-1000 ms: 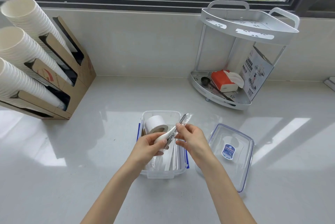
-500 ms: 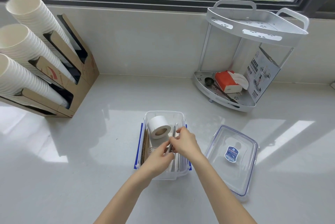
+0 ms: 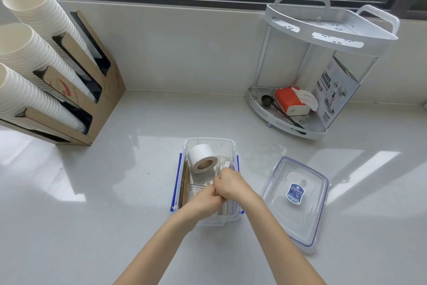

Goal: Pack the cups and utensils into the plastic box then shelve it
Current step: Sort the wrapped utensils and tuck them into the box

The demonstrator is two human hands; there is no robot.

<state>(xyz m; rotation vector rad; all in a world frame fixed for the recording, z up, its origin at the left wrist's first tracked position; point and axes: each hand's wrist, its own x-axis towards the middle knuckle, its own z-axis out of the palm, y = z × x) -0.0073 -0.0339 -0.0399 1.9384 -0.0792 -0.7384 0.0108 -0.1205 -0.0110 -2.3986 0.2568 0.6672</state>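
A clear plastic box [image 3: 209,141] with blue clips stands open on the counter. Inside lie a white paper roll [image 3: 200,159], a clear cup [image 3: 195,190] on its side, brown cardboard sleeves [image 3: 184,185] along the left wall and wrapped utensils [image 3: 223,164] along the right. My left hand [image 3: 205,200] and my right hand [image 3: 230,184] are both down inside the box, fingers closed together on the wrapped utensils. The box's clear lid [image 3: 298,201] with a blue label lies flat just right of it.
A cardboard dispenser [image 3: 97,90] holding three stacks of white paper cups [image 3: 30,53] stands at the left. A white two-tier corner shelf [image 3: 323,30] at the back right holds a tissue pack [image 3: 290,101], a black scoop [image 3: 268,101] and a printed card [image 3: 335,93].
Both hands carried the wrapped utensils from above the box down into its right side. The view shifted slightly.
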